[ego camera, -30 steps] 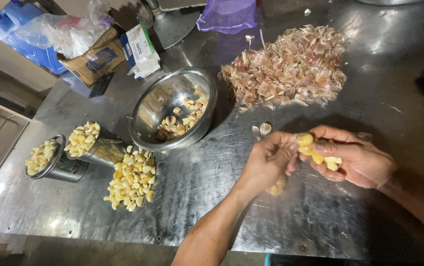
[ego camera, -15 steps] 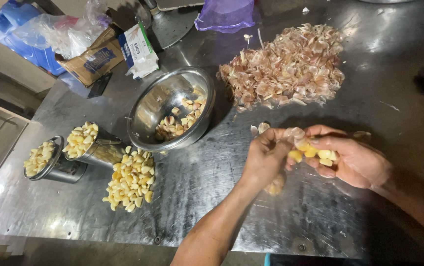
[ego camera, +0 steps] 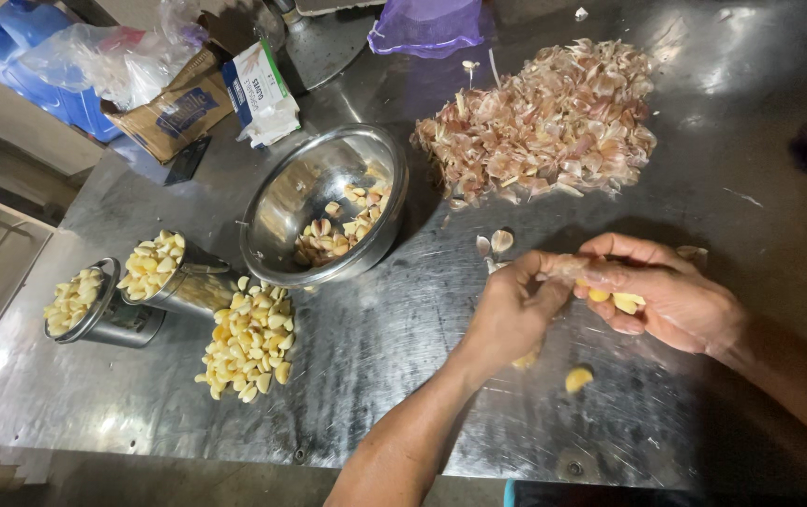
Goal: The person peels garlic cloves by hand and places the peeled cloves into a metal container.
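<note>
So this is garlic peeling on a stainless steel table, and it looks pretty far along. The left hand and the right hand meet over the near middle of the table, both closed around a few yellowish garlic cloves; the left fingers pinch at a bit of papery skin while the right hand cups the cloves, so neither hand is spread wide. One peeled clove lies loose on the table just below the hands, and a couple of skin scraps sit just above them. Done so far, judging by what's lying around: a big heap of pinkish garlic skins at the far side, a loose pile of peeled cloves on the left, and two small metal cups heaped with more peeled ones. Left to do seems small: the steel bowl only has a thin layer of cloves in its bottom, some apparently with skin on. As for packaging, the far left corner holds a brown cardboard box with a blue label, a white carton with green trim leaning beside it, a clear crumpled plastic bag over something blue, and a purple plastic bag at the top edge.
</note>
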